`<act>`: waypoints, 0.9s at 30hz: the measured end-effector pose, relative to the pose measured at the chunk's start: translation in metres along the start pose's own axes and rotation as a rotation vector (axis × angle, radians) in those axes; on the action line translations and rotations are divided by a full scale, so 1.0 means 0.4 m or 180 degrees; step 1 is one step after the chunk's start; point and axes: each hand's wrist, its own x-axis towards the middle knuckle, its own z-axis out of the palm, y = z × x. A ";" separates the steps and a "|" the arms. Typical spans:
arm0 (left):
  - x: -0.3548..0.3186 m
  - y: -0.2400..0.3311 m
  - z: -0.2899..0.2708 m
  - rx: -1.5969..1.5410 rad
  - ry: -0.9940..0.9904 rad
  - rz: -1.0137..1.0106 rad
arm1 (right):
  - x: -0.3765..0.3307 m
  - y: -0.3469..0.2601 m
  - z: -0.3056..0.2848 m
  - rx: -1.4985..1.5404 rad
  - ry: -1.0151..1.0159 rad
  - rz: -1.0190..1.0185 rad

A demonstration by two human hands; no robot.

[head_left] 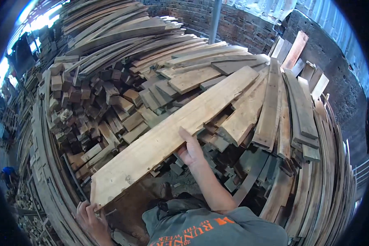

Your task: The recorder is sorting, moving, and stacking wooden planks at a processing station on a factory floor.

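A long, pale wooden plank [172, 127] slants across the view from lower left to upper right. At its near left end, my left hand [92, 219] grips the corner with curled fingers. My right hand [189, 149] holds the plank's near edge around the middle, thumb on the top face and the other fingers hidden underneath. The far end of the plank lies over other boards of the stack.
Stacked square timbers [86, 102] stand to the left, with long curved-looking planks [131, 37] behind them. Several boards [268, 110] fan out at the right. A grey metal post [215, 22] rises before a brick wall [176, 16]. Short offcuts [229, 172] lie below.
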 end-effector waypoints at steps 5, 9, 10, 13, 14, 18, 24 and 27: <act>0.040 0.113 -0.014 0.0071 -0.0979 -0.0508 | -0.012 0.093 -0.093 -0.0050 -0.0138 0.0197; 0.100 0.226 0.063 -0.0826 -0.0367 -0.0146 | -0.051 0.154 -0.149 0.0154 -0.0351 0.0415; 0.121 0.266 0.089 -0.1082 -0.0385 -0.0090 | -0.058 0.162 -0.156 0.0175 -0.0468 0.0466; 0.169 0.358 0.176 -0.1066 -0.0461 0.0051 | -0.062 0.197 -0.183 0.0020 -0.0539 0.0481; 0.187 0.382 0.204 -0.1103 -0.0616 0.0189 | -0.063 0.200 -0.193 -0.0097 -0.0594 0.0616; 0.251 0.456 0.263 -0.1091 -0.0751 0.0459 | -0.097 0.200 -0.180 0.0004 -0.0835 0.0544; 0.274 0.523 0.309 -0.1075 -0.0677 0.0537 | -0.160 0.137 -0.205 0.0048 -0.1297 0.1305; 0.263 0.532 0.315 -0.1048 -0.1043 0.0374 | -0.185 0.165 -0.202 -0.0047 -0.1142 0.1484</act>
